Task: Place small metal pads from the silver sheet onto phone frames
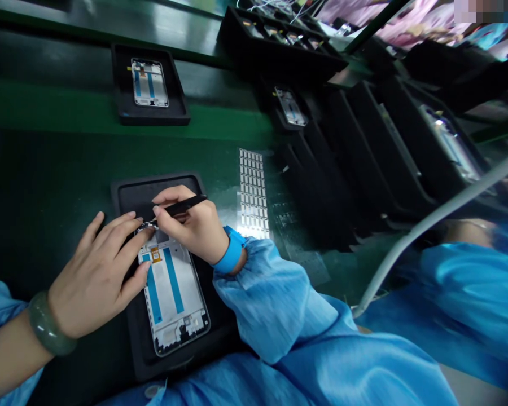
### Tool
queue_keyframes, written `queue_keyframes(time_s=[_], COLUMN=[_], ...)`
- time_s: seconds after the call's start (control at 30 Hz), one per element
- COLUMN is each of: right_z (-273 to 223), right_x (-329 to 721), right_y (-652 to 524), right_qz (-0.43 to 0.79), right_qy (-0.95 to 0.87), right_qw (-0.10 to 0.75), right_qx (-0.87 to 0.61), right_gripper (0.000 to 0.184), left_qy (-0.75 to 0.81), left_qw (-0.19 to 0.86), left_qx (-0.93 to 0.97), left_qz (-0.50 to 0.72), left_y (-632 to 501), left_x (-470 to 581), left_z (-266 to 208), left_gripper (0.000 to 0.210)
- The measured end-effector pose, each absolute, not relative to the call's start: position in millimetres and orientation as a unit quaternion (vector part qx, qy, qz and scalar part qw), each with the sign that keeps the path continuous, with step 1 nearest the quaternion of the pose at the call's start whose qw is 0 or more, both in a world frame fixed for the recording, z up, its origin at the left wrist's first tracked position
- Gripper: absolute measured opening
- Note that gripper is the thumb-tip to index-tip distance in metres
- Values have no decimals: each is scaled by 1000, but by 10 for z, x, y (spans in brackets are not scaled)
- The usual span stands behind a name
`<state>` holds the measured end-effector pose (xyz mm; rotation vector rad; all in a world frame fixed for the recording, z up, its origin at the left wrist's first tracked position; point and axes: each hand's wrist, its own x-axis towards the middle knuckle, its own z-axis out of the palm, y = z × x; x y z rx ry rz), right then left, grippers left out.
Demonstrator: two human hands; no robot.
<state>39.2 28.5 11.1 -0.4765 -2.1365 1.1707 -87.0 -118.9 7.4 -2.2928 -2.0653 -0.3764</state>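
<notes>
Left of frame centre, the right hand (195,224) pinches a black tweezer-like tool (183,206) at a phone chassis (190,290); the left hand (96,272), fingers spread, touches the chassis's upper end.

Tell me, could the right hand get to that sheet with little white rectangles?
Probably yes: the sheet lies beside the right sleeve with its far end clear, though the right hand holds a black tool.
</notes>
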Motion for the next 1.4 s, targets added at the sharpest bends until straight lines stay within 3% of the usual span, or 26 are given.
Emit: queue_keyframes(time_s=[0.3,0.7,0.93,1.3,1.4], right_z=[110,111,113,57,88], right_x=[401,406,447,470,506], right_y=[299,288,294,307,304], right_qz=[440,403,345,326,325], right_qy=[-807,-839,-839,-884,-877], right_qw=[330,336,401,331,349], right_qx=[-217,-144,-126,-55,-63], right_gripper=[10,8,6,14,15], left_qy=[-665,-666,-667,-669,-671], left_qw=[14,11,6,-8,-10], left_qx=[-737,-736,-735,-730,-726], left_qz=[-118,-121,-126,-141,-149], left_y=[-1196,-1195,-1195,-1189,-1191], left_x=[-874,-871,-883,-876,-869], left_z=[64,67,56,59,62], left_gripper=[45,45,46,46,44])
